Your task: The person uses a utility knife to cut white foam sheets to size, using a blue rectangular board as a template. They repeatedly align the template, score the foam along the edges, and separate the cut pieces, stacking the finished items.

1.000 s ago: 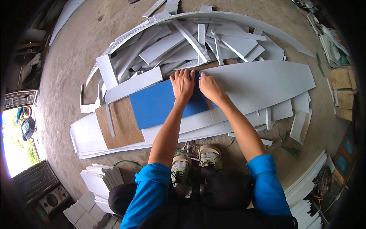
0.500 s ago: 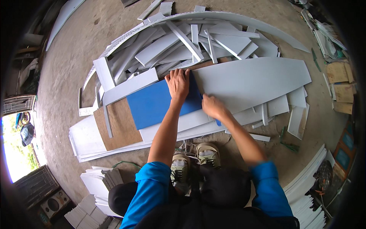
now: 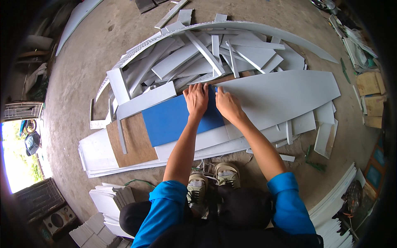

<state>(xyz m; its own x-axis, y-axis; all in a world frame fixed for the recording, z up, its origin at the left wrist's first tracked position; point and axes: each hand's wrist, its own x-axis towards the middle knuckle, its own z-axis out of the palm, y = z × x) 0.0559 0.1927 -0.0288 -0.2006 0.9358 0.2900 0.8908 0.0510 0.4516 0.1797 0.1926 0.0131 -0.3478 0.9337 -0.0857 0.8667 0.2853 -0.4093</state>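
A rectangular blue board [image 3: 169, 120] lies across a long white-grey sheet [image 3: 281, 93] and a brown wooden board [image 3: 131, 142]. My left hand [image 3: 196, 100] presses on the blue board near its far edge, fingers stretched out and bent at the tips, gripping nothing. Close beside it, my right hand [image 3: 226, 104] is closed at the far right corner of the blue board. Between its fingers shows the blue end of a slim tool, apparently a utility knife [image 3: 216, 89]; the rest of it is hidden by the hand.
Beyond the boards lies a heap of white offcut strips [image 3: 173, 62], bounded by a long curved white strip [image 3: 281, 31]. Stacked white pieces [image 3: 109, 200] stand near left, and more white sheets [image 3: 331, 211] near right. My shoes [image 3: 227, 175] are just before the boards.
My right hand has moved away from me along the blue board's right edge, from its near part to the far corner. My left hand stays on the board.
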